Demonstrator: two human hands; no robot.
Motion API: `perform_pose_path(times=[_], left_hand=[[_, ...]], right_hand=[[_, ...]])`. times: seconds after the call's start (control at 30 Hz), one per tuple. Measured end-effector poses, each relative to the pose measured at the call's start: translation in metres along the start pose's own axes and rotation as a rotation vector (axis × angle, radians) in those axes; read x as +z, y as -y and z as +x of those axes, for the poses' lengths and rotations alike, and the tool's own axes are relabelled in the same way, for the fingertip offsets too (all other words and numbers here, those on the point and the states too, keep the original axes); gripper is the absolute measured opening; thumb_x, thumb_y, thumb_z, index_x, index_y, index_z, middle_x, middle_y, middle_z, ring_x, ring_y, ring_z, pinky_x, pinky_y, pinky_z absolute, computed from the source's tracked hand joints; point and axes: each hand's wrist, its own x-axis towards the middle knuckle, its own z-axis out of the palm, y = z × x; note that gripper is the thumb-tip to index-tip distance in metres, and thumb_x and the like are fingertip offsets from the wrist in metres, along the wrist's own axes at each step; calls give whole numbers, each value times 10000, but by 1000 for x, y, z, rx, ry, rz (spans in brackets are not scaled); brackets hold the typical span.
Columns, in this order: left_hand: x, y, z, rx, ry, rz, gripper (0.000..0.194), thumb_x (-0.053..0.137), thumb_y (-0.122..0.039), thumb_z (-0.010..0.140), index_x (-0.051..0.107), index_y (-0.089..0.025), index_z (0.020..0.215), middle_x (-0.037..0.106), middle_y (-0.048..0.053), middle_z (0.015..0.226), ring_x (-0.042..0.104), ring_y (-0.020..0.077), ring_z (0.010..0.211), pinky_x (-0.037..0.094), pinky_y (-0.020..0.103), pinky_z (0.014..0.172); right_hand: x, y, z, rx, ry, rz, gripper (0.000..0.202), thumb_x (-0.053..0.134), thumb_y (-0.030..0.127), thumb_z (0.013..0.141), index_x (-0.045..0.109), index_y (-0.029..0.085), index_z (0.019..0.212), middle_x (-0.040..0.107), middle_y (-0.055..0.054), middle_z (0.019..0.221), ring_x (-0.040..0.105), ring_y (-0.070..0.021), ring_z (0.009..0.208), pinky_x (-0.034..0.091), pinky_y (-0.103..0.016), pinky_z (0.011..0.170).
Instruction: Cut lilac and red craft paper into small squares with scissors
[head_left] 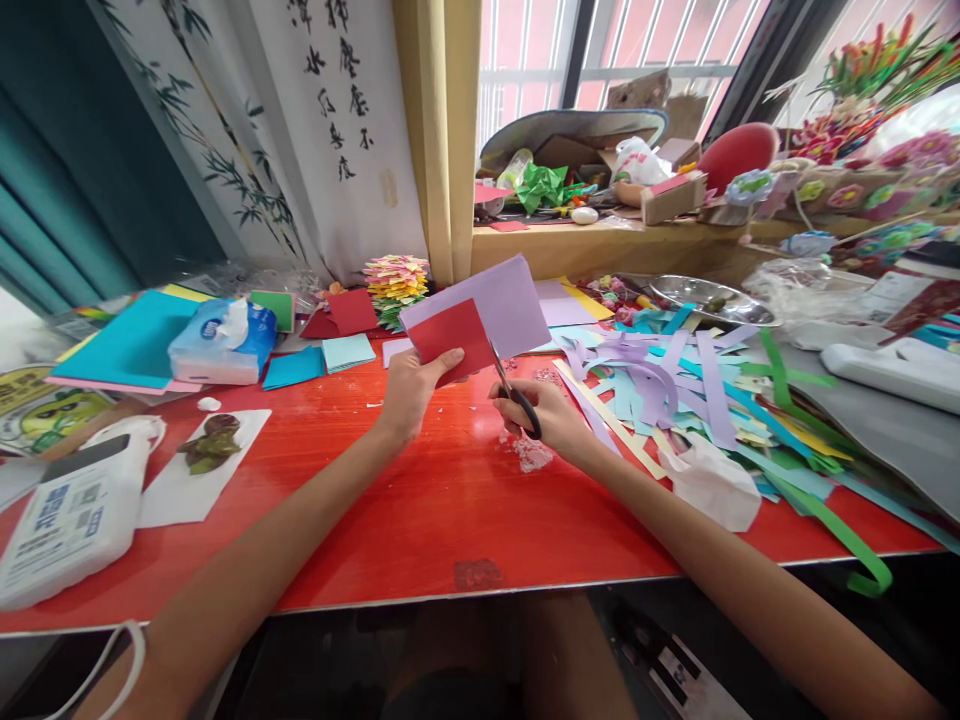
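Pinched between thumb and fingers, the left hand [411, 390] holds a red sheet [452, 338] and a lilac sheet [495, 300] together, above the middle of the red tabletop [420, 510], tilted up toward the window. Just to its right, the right hand [546, 415] is closed through the black handles of a pair of scissors [516, 388], whose blades meet the right edge of the red sheet; how far apart the blades stand cannot be told.

At the tabletop's left edge lies a white wet-wipe pack [71, 520], with a white paper [196, 470] carrying some dark leafy scraps beside it. Behind these, toward the far left corner, a teal sheet [131, 345] rests on a stack of coloured paper, and a blue tissue pack [223, 342] sits just beside it. Small red and pale-blue squares [330, 340] lie near the far edge, next to a stack of folded multicoloured paper pieces [395, 285].

Right of the scissors, a heap of cut paper strips [675, 390] in lilac, teal, yellow and green covers the tabletop's right half, with a crumpled white tissue [712, 485] at its near side. A metal bowl [712, 298] stands at the far right edge, and one green strip [847, 540] hangs over the near right edge.
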Motion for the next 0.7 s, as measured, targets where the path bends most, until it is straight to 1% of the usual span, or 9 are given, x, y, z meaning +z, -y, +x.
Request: perform_pose_path(times=[0.17, 0.27, 0.37, 0.43, 0.5, 0.6, 0.7], left_hand=[[0, -1, 1, -11, -1, -3, 265, 698, -288, 640, 685, -116, 841, 701, 79, 874, 652, 204, 765, 545, 305, 643], [0, -1, 1, -18, -2, -14, 287, 707, -293, 629, 680, -113, 851, 703, 74, 856, 651, 200, 745, 536, 322, 679], [0, 0, 1, -24, -7, -8, 276, 707, -289, 632, 679, -115, 845, 704, 68, 854, 648, 192, 749, 523, 325, 720], [0, 2, 0, -31, 10, -4, 265, 701, -286, 640, 682, -115, 841, 704, 69, 842, 648, 193, 744, 522, 325, 715], [1, 3, -2, -28, 37, -8, 250, 694, -276, 649, 685, -115, 841, 704, 69, 822, 648, 197, 741, 522, 321, 695], [1, 5, -3, -19, 49, -19, 222, 689, -258, 655, 687, -117, 826, 701, 64, 794, 645, 195, 726, 521, 312, 666], [2, 6, -3, -33, 47, -21, 214, 692, -254, 652, 686, -119, 818, 699, 57, 774, 641, 187, 688, 516, 302, 632]], right_hand=[[2, -6, 2, -17, -14, 15, 81, 473, 209, 787, 484, 177, 713, 401, 64, 492, 393, -63, 425, 299, -208, 419], [2, -10, 4, -27, -25, 32, 104, 487, 246, 790, 490, 180, 710, 404, 66, 487, 395, -62, 410, 293, -207, 411], [0, -11, 6, 4, -41, 25, 203, 514, 337, 791, 497, 176, 669, 409, 66, 447, 388, -65, 394, 292, -213, 416], [0, -10, 6, 32, -54, 12, 295, 525, 394, 783, 478, 171, 596, 427, 55, 430, 380, -63, 384, 283, -217, 412], [-1, -9, 5, 50, -61, 10, 356, 525, 420, 778, 450, 171, 535, 446, 42, 423, 375, -61, 373, 272, -221, 403], [-1, -10, 5, 46, -48, 28, 362, 508, 410, 784, 454, 169, 520, 472, 29, 428, 389, -63, 373, 276, -220, 402], [-1, -13, 5, 13, -38, 48, 293, 484, 352, 797, 478, 168, 570, 481, 32, 439, 399, -67, 386, 285, -210, 405]])
